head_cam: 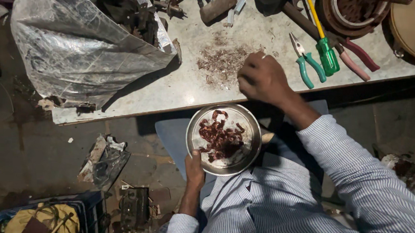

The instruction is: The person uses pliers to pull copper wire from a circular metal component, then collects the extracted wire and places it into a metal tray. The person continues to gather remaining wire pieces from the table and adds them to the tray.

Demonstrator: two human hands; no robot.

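- Below the near edge of the table (168,92), the left hand (194,171) holds a round metal bowl (196,131) by its near rim, thumb hooked over the edge and its grip pinching the rim.
- Inside the bowl lies a tangle of reddish-brown curled metal pieces (220,137).
- Farther up, the right hand (262,78) rests on the table with its fingers curled together over the right edge of a scatter of small brownish scraps (221,63); whether its grip pinches any of them cannot be told.
- Right of that hand lie green-handled pliers (306,64), a green-handled screwdriver (324,49) and pink-handled pliers (358,61).
- On the far left of the table sits a crumpled silvery plastic bag (81,47) with dark metal parts in it.
- At the far right stands a round rusty part (357,2).
- Both arms wear a striped blue-and-white shirt (278,202).
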